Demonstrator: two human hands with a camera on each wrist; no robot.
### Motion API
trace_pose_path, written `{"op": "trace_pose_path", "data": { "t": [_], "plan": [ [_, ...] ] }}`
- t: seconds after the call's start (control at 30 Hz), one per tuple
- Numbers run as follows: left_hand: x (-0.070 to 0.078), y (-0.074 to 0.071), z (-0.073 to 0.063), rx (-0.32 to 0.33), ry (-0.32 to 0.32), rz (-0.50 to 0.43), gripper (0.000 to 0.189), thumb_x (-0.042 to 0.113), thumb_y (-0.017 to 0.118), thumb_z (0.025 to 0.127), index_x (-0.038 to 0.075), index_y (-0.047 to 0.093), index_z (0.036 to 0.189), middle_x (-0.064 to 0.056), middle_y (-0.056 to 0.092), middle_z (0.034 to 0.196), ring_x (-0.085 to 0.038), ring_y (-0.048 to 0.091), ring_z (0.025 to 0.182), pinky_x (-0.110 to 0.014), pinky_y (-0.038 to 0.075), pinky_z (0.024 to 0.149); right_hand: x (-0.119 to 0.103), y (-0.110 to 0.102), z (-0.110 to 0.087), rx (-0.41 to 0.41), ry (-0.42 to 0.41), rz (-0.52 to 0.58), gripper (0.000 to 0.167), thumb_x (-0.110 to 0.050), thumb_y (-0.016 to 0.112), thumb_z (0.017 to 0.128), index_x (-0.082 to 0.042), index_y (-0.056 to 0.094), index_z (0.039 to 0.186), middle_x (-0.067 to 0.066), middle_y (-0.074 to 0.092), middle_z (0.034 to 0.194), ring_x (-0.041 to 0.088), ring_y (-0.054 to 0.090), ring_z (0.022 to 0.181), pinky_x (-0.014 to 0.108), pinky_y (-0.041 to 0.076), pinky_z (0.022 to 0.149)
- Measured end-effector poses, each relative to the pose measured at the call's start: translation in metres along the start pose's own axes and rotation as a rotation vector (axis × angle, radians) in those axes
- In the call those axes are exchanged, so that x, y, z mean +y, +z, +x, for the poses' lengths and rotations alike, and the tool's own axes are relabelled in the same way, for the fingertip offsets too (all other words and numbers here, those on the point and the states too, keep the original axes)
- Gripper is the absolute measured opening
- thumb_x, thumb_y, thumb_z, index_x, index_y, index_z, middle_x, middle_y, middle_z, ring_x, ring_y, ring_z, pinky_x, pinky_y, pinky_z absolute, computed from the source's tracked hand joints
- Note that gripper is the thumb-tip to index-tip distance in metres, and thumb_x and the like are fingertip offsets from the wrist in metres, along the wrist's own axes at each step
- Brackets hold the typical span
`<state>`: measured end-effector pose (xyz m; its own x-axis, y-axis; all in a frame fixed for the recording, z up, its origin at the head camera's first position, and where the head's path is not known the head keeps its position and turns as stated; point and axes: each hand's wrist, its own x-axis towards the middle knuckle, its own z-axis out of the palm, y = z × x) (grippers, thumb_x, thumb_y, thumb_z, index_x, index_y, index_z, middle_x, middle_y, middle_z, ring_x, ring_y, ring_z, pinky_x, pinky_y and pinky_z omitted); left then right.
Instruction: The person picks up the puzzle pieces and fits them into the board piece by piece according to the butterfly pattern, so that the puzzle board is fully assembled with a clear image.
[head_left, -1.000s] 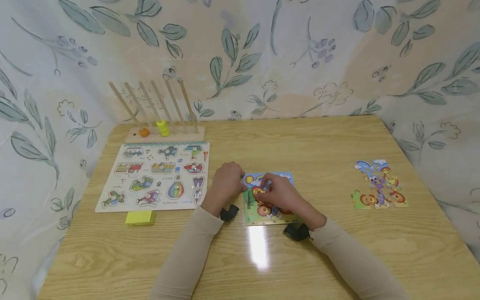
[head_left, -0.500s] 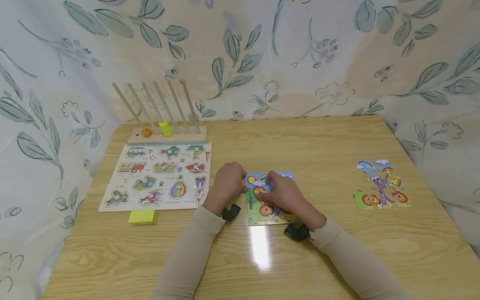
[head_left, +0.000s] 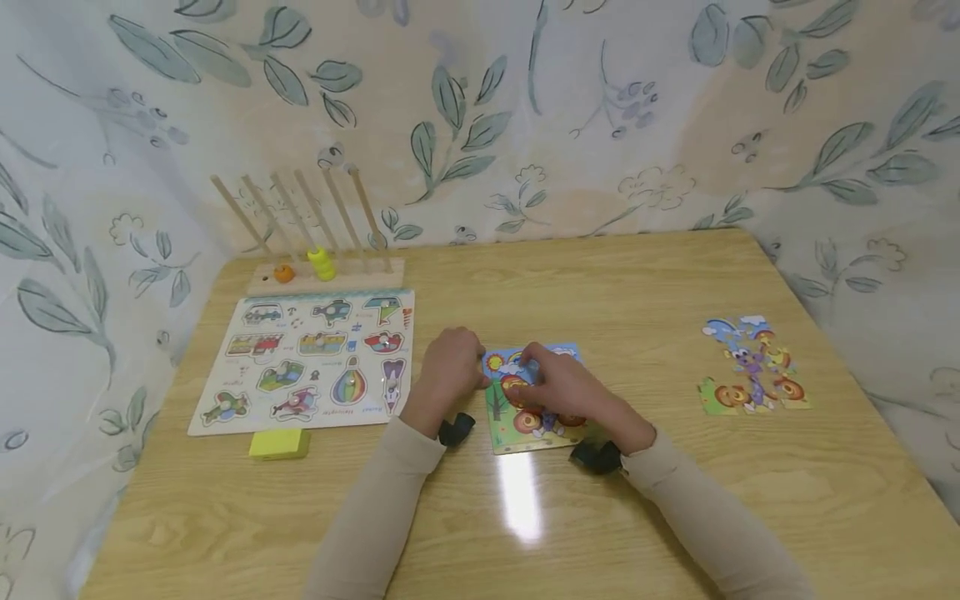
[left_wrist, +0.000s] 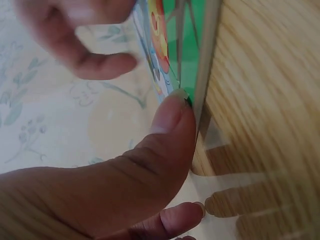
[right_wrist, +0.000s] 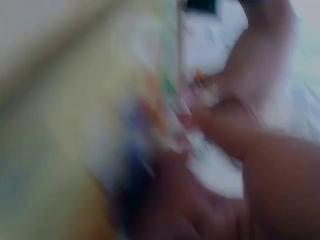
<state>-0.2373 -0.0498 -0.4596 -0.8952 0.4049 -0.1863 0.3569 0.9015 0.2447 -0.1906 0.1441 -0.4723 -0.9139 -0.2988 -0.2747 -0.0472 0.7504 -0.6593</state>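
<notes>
A square picture puzzle (head_left: 504, 427) lies on the table, showing a sun, a tree and round orange-maned animals. My left hand (head_left: 452, 367) is at its left edge; in the left wrist view its thumb (left_wrist: 170, 122) presses on the green rim of the puzzle (left_wrist: 192, 55), and another fingertip rests lower, apart from it. Over the puzzle's upper part lies my right hand (head_left: 566, 387), index finger and thumb spread with a gap between them. Its thumb (left_wrist: 107, 66) stands off the surface. Part of the picture is hidden beneath this hand. The right wrist view is badly blurred.
Loose puzzle pieces (head_left: 757, 367) form a group at the right. A white vehicle peg puzzle (head_left: 307, 367) lies left, with a yellow block (head_left: 280, 443) at its near edge. Behind it stands a wooden peg rack (head_left: 378, 267) with orange and yellow beads.
My right index finger and thumb look slightly wider apart over the puzzle. My left hand stays at the left edge. The whole head view has shifted a little.
</notes>
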Motion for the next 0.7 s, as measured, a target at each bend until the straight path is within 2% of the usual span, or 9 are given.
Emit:
{"op": "trace_pose_path", "data": {
  "t": [0.07,0.13,0.2,0.3,0.37,0.43,0.5,0.63,0.7],
  "plan": [
    [-0.001,0.002,-0.002,0.012,0.000,0.003,0.045,0.035,0.084,0.071,0.013,0.074,0.110,-0.005,0.068,0.106,-0.024,0.062,0.097,-0.038,0.053,0.080,0.008,-0.020,-0.005,-0.094,-0.036,0.025,0.056,-0.038,0.065,0.090,-0.009,0.041,0.132,0.003,0.064,0.072,0.014,0.059,0.060,0.029,0.047,0.057],
    [-0.001,0.003,-0.003,0.022,0.001,0.003,0.044,0.035,0.084,0.071,0.013,0.074,0.108,-0.005,0.068,0.104,-0.024,0.062,0.095,-0.038,0.053,0.078,0.020,-0.046,-0.011,-0.119,-0.029,0.017,0.061,-0.037,0.062,0.093,-0.007,0.035,0.139,0.008,0.067,0.084,0.018,0.063,0.070,0.031,0.050,0.063],
    [0.000,0.003,-0.004,0.023,0.002,0.003,0.043,0.035,0.084,0.071,0.013,0.074,0.106,-0.005,0.068,0.103,-0.024,0.063,0.094,-0.039,0.053,0.078,0.034,-0.074,-0.020,-0.056,0.016,-0.044,0.065,-0.039,0.059,0.094,-0.004,0.032,0.142,0.013,0.068,0.093,0.021,0.065,0.078,0.033,0.050,0.066],
    [-0.001,0.003,-0.005,0.013,-0.004,0.011,0.045,0.036,0.083,0.072,0.014,0.073,0.110,-0.005,0.068,0.107,-0.025,0.062,0.098,-0.038,0.053,0.081,0.061,-0.111,-0.037,0.088,0.142,-0.094,0.067,-0.043,0.055,0.095,0.001,0.034,0.141,0.026,0.065,0.104,0.031,0.066,0.083,0.039,0.051,0.067],
    [-0.001,0.003,-0.005,0.005,-0.008,0.011,0.046,0.036,0.083,0.073,0.014,0.072,0.112,-0.005,0.068,0.110,-0.025,0.062,0.100,-0.039,0.053,0.083,0.080,-0.129,-0.050,0.140,0.219,-0.110,0.070,-0.045,0.055,0.095,0.004,0.035,0.140,0.031,0.061,0.111,0.034,0.065,0.087,0.041,0.050,0.068],
    [-0.002,0.004,-0.006,0.001,-0.012,0.013,0.048,0.036,0.083,0.073,0.014,0.072,0.114,-0.004,0.067,0.112,-0.025,0.062,0.102,-0.038,0.052,0.085,0.098,-0.142,-0.064,0.146,0.270,-0.120,0.071,-0.046,0.057,0.093,0.006,0.037,0.137,0.034,0.058,0.114,0.035,0.064,0.088,0.041,0.050,0.069],
    [-0.004,0.005,-0.007,-0.002,-0.016,0.006,0.049,0.036,0.083,0.073,0.014,0.071,0.115,-0.005,0.067,0.113,-0.025,0.061,0.104,-0.038,0.052,0.086,0.113,-0.151,-0.078,0.100,0.297,-0.137,0.068,-0.042,0.061,0.092,0.009,0.040,0.133,0.033,0.058,0.111,0.034,0.063,0.085,0.039,0.049,0.067],
    [-0.005,0.004,-0.007,-0.011,-0.032,-0.011,0.050,0.035,0.083,0.073,0.012,0.071,0.115,-0.005,0.067,0.114,-0.025,0.061,0.107,-0.038,0.052,0.089,0.132,-0.154,-0.102,-0.032,0.286,-0.177,0.063,-0.034,0.067,0.088,0.011,0.045,0.126,0.028,0.061,0.104,0.031,0.061,0.085,0.038,0.049,0.067],
    [-0.005,0.003,-0.005,-0.007,-0.027,-0.014,0.049,0.035,0.083,0.073,0.012,0.072,0.114,-0.006,0.067,0.112,-0.025,0.061,0.104,-0.038,0.052,0.087,0.138,-0.153,-0.112,-0.067,0.268,-0.214,0.061,-0.031,0.069,0.086,0.013,0.048,0.122,0.025,0.062,0.101,0.031,0.060,0.088,0.038,0.049,0.070]
  ]
}}
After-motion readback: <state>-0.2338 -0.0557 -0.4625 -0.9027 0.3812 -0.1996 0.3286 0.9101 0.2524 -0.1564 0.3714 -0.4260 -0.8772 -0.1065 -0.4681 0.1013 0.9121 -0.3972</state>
